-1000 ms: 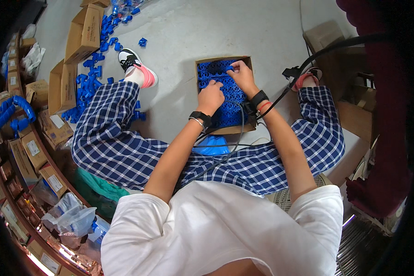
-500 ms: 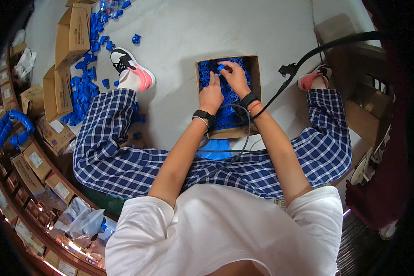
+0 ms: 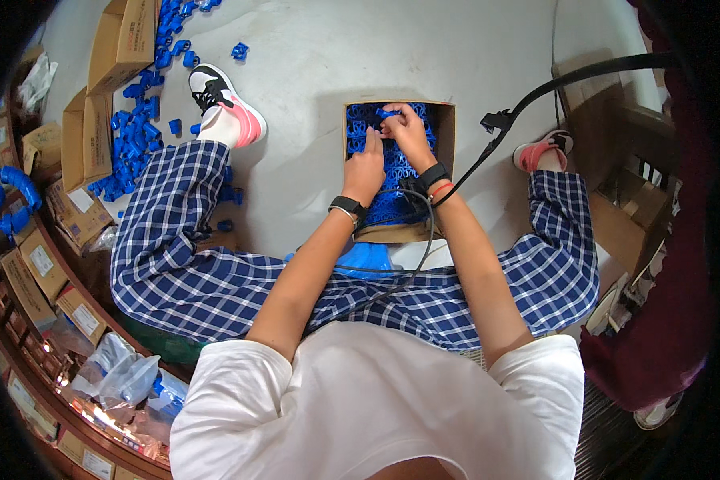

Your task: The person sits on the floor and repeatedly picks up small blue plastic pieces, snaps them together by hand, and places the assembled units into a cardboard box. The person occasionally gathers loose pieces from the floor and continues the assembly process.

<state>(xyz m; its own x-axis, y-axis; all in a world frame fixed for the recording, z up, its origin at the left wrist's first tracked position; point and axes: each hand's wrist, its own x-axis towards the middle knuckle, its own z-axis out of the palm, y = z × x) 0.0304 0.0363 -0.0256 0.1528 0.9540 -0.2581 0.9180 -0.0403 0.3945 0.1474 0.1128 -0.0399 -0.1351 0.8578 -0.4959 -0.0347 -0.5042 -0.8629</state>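
Between my legs stands an open cardboard box (image 3: 446,134) holding rows of blue plastic pipe fittings (image 3: 398,170). My right hand (image 3: 408,134) is over the box's far half, its thumb and fingers pinching one blue pipe fitting (image 3: 386,114). Just left of it, my left hand (image 3: 364,170) reaches into the box with fingers stretched out over the rows, close to the right fingertips. I see nothing held in it, though its fingertips are partly hard to make out. A black cable (image 3: 426,200) crosses the near part of the box.
Loose blue fittings (image 3: 132,144) are heaped on the floor at left beside open cardboard boxes (image 3: 88,140). Shelving with cartons (image 3: 44,260) lines the left side. A thick black cable (image 3: 528,104) arches in from the right. Another person's dark red clothing (image 3: 656,344) shows at right.
The view has shifted slightly. The fitting in my right hand has turned and shows more of its length. My left hand stays beside it over the box.
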